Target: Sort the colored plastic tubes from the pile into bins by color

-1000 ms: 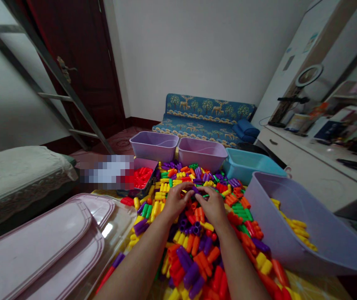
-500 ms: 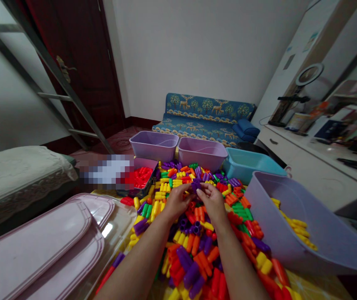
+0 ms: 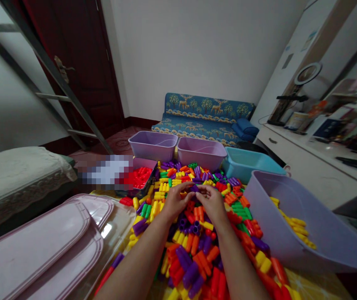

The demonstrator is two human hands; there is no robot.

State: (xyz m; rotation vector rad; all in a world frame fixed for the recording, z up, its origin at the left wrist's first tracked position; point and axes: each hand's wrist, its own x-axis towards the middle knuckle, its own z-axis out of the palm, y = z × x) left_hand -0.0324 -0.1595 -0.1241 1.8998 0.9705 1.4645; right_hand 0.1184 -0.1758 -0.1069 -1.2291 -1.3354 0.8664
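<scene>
Yellow tabletop (image 3: 317, 284) bears glossy plastic tubes (image 3: 195, 245); hands (image 3: 176, 201) (image 3: 212, 202) pinch a purple piece (image 3: 194, 188).

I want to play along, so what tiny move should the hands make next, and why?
Maybe lift the purple piece a little: left hand and right hand seem to hold it together over a crowded pile, where other purple pieces could hide it.

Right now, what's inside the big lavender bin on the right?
Yellow pieces show inside the big lavender bin, just past its left side. That side hides part of the bin's floor, so the full count, and anything lower behind it, can't be seen.
</scene>
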